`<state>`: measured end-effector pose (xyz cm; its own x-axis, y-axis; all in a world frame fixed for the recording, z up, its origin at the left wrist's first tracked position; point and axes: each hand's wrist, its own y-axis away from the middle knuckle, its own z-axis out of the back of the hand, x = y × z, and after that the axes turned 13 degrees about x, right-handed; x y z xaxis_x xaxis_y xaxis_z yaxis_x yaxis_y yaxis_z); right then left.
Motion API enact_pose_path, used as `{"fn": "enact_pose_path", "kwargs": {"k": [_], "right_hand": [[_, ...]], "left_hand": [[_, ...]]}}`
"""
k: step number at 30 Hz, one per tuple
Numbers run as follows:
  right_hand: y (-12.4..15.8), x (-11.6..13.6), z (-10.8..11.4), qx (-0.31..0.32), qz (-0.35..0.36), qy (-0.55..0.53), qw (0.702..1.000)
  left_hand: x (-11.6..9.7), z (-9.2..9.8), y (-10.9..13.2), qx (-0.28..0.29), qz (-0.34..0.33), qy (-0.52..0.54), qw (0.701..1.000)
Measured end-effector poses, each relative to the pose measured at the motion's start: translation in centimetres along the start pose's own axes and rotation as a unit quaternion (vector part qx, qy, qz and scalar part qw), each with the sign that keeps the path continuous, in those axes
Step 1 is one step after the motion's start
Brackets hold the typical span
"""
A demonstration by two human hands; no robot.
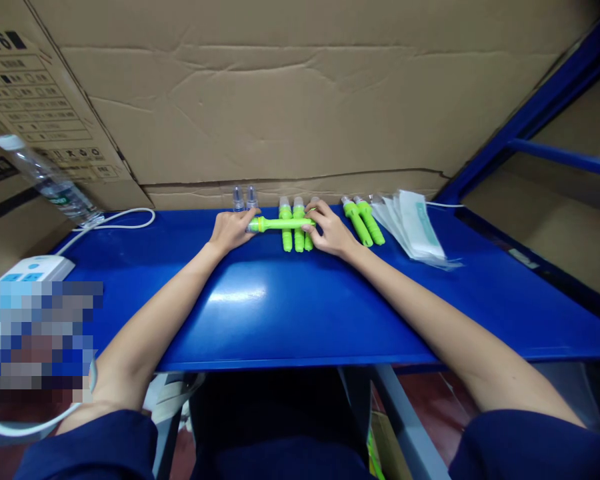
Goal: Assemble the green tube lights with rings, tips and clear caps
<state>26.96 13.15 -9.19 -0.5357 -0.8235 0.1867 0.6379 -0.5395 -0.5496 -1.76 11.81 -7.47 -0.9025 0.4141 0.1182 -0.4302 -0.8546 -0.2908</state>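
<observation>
A bright green tube (283, 224) with a clear cap lies sideways between my hands. My left hand (231, 230) is closed on its capped left end, and my right hand (329, 229) pinches its right end. Just behind it, several green tubes (287, 239) with clear caps lie in a row, one partly hidden by my right hand. Two clear caps (251, 199) stand behind my left hand. Two more green tubes (371, 223) lie side by side right of my right hand, beside a fanned stack of white and pale green packets (417, 225).
The blue table (280, 313) has cardboard (290, 113) behind it. At the left are a clear bottle (55, 183), a white power strip (40, 268) and a white cable (125, 217). A blue metal frame (560, 155) rises on the right.
</observation>
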Motion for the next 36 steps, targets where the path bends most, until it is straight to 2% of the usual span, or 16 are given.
{"fn": "enact_pose_path", "kwargs": {"k": [8, 12, 16, 23, 27, 29, 32, 36], "right_hand": [[-0.6, 1.4, 0.4, -0.052, -0.061, -0.121, 0.989], [-0.7, 1.9, 0.6, -0.029, -0.126, -0.186, 0.974], [-0.9, 1.6, 0.8, -0.013, -0.178, -0.214, 0.961], [-1.0, 1.1, 0.4, -0.011, -0.203, -0.211, 0.956], [-1.1, 1.3, 0.3, -0.049, -0.154, -0.213, 0.964], [-1.1, 1.5, 0.5, -0.051, -0.111, -0.173, 0.977], [-0.8, 1.7, 0.7, -0.006, -0.048, -0.058, 0.997], [-0.4, 1.6, 0.8, 0.037, 0.005, 0.04, 0.998]], "left_hand": [[-0.9, 0.0, 0.1, -0.001, -0.019, 0.005, 1.0], [-1.2, 0.1, 0.0, 0.006, -0.033, -0.012, 0.999], [-1.5, 0.0, 0.0, -0.015, -0.041, -0.003, 0.999], [-1.9, 0.3, 0.0, -0.028, -0.052, 0.009, 0.998], [-1.9, 0.3, -0.1, -0.039, -0.043, 0.03, 0.998], [-1.6, 0.2, -0.2, -0.041, -0.042, 0.039, 0.997], [-1.0, 0.1, -0.2, -0.041, -0.033, 0.036, 0.998], [-0.4, -0.2, -0.2, -0.038, -0.033, 0.024, 0.998]]}}
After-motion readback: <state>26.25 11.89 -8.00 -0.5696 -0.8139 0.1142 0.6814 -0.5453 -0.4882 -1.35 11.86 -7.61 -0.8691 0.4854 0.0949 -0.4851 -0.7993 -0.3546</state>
